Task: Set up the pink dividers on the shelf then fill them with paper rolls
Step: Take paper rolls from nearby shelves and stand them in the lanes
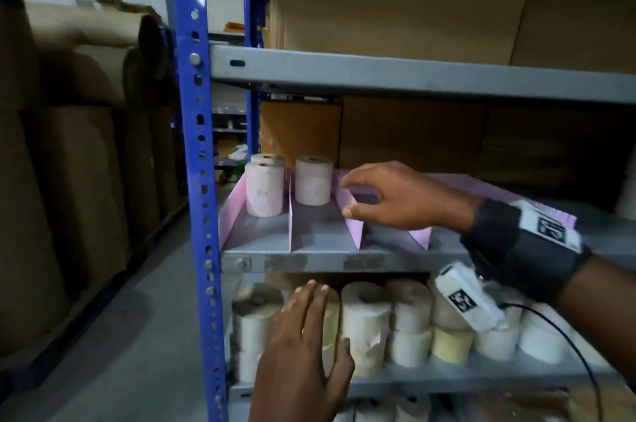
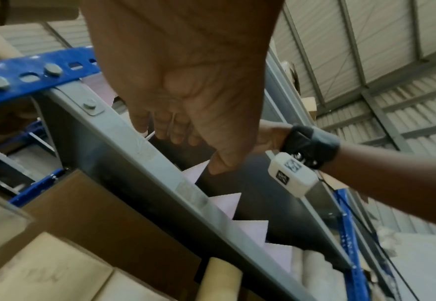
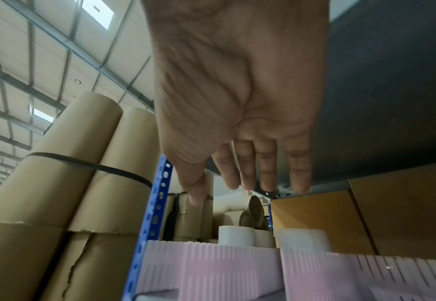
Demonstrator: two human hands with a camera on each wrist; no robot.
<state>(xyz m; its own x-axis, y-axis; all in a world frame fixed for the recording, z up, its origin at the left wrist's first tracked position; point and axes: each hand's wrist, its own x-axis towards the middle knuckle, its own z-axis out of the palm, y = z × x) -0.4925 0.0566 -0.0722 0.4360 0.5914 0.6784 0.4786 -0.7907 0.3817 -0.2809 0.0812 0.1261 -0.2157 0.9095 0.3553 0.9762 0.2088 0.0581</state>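
A: Head view first, what sits closest?
B: The left hand (image 1: 303, 335), fingers straight and together, holding nothing, raised in front of the lower shelf's stock of paper rolls (image 1: 364, 321). Above it, the right hand (image 1: 395, 197) hovers spread and empty over the pink dividers (image 1: 354, 225) on the grey shelf (image 1: 309, 261).
A: Room to move?
B: Open bays run back from the shelf's front lip, under the right palm. Left of that hand, one bay holds two pale rolls (image 1: 265, 189), the next a single roll (image 1: 314, 184). The blue upright (image 1: 198, 146) closes off the left side.
A: Left wrist view?
B: The left palm (image 2: 185, 81) fills the top, fingers loosely bent, gripping nothing; beyond the fingertips lies the shelf's edge (image 2: 134, 163), with pink divider points (image 2: 227, 205) showing behind it.
A: Right wrist view?
B: The right palm (image 3: 237, 91) is wide, fingers extended; the serrated divider tops (image 3: 211, 258) stand below the fingertips, apart from them, rolls (image 3: 236, 234) behind.
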